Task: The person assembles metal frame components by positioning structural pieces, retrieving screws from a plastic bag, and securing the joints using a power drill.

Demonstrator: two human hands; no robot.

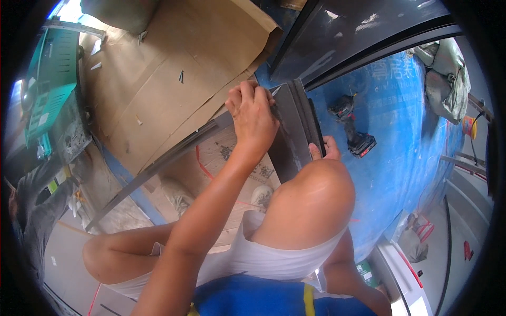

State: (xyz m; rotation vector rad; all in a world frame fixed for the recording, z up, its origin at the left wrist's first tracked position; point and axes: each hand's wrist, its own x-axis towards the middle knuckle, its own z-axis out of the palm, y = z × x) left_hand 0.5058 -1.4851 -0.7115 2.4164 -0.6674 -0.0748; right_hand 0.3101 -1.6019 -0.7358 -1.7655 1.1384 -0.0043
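A dark grey metal frame (289,113) stands between my legs, with a wide profile on the right. Its long thin bar (158,160) runs off to the lower left. My left hand (252,118) is closed over the corner where the bar meets the wide profile. Whatever lies beneath its fingers is hidden. Beside my raised right knee, my right hand (328,149) grips the outer edge of the same profile between thumb and fingers. The knee covers part of that hand and forearm.
A cordless drill (350,124) lies on blue floor sheeting (390,174) at right. Brown cardboard (174,47) with a few screws (181,77) spreads ahead. A large dark glossy panel (358,37) stands at far right. At left is a green plastic crate (52,89); grey bags (448,79) sit far right.
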